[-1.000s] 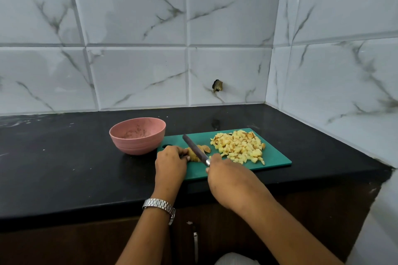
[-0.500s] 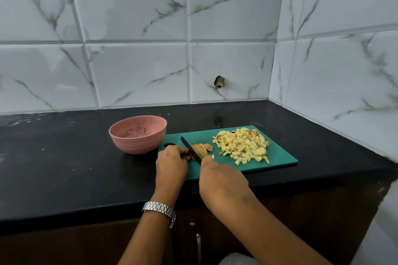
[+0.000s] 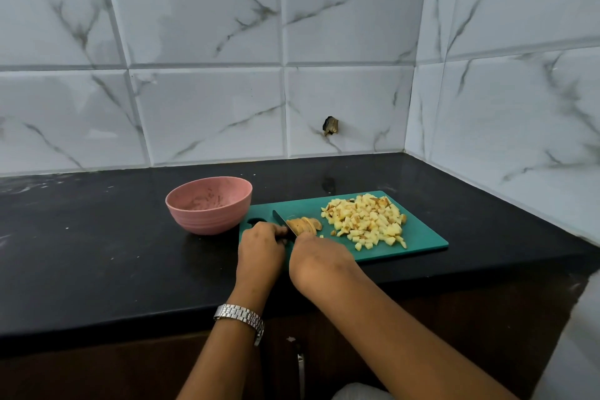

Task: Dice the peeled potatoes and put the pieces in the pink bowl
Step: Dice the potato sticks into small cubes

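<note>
We log at frame centre: right hand [image 3: 319,258] gripping knife [image 3: 283,221] against sliced potato [image 3: 306,225] on board [image 3: 425,239]; left hand [image 3: 259,245] alongside, its hold we cannot tell.

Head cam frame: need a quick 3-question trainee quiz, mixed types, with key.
1. True or false: the diced potato pile already lies in the pink bowl.
2. Where is the knife blade? A) at the left end of the sliced potato; B) inside the bowl; C) stuck in the diced pile.
3. Fill in: the wristwatch is on the ____ wrist.

Key:
1. False. The pile lies on the green cutting board.
2. A.
3. Left.
</note>
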